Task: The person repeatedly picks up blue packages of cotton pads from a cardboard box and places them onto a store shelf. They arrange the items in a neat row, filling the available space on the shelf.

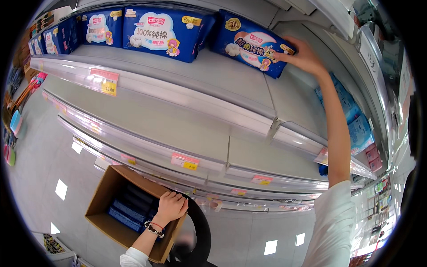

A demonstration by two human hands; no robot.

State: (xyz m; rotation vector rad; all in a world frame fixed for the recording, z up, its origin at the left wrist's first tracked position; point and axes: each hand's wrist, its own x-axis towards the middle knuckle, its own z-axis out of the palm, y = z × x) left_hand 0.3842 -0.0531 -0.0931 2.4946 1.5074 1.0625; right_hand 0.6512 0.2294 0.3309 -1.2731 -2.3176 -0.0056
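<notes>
My right hand (304, 57) reaches up to the top shelf and grips the right end of a dark blue pack of sanitary pads (247, 44). The pack lies tilted on the shelf, a little apart from a row of similar blue packs (162, 33) on its left. Low down, my left hand (172, 207) is closed over the side wall of an open cardboard box (100, 200). Inside the box lie several dark blue packs (129, 213), partly in shadow and partly behind my left wrist.
White tiered shelves (178, 124) with clear price rails run across the view. Light blue packs (347, 107) stand on the right beyond my right forearm. A black curved rim (203, 231) shows beside the box. Colourful basins (16, 122) are at far left, above a tiled floor (240, 236).
</notes>
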